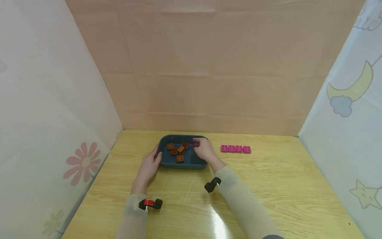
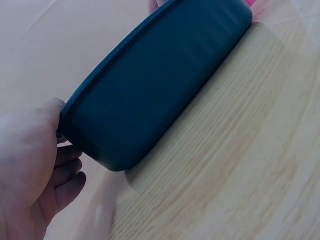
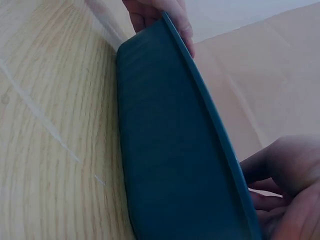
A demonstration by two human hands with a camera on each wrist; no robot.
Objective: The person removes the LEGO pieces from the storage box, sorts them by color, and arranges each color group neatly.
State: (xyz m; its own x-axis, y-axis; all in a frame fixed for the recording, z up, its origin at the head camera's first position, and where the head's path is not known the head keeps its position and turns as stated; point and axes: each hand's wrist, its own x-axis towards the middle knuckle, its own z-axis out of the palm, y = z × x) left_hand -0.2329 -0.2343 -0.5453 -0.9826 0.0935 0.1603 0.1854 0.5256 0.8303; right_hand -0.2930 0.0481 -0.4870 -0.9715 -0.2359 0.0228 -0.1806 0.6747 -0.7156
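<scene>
A dark blue plastic bin (image 1: 185, 166) stands on the table with several orange toy bricks (image 1: 180, 158) inside it. My left hand (image 1: 150, 165) grips its left end, thumb over the rim and fingers along the outer wall; the left wrist view shows this hand (image 2: 30, 165) at the bin's corner. Reaching over the right end, my right hand (image 1: 205, 151) pinches a pink brick (image 1: 196, 144) inside the bin, largely covered by the fingers. In the right wrist view the bin wall (image 3: 170, 135) hides what those fingers hold.
To the right of the bin, several pink bricks (image 1: 235, 149) lie in a straight row, studs up. A wood-grain table (image 1: 268, 186) carries everything. Behind it rises a tan backdrop (image 1: 209, 83), with patterned white sheets (image 1: 44, 116) on both sides.
</scene>
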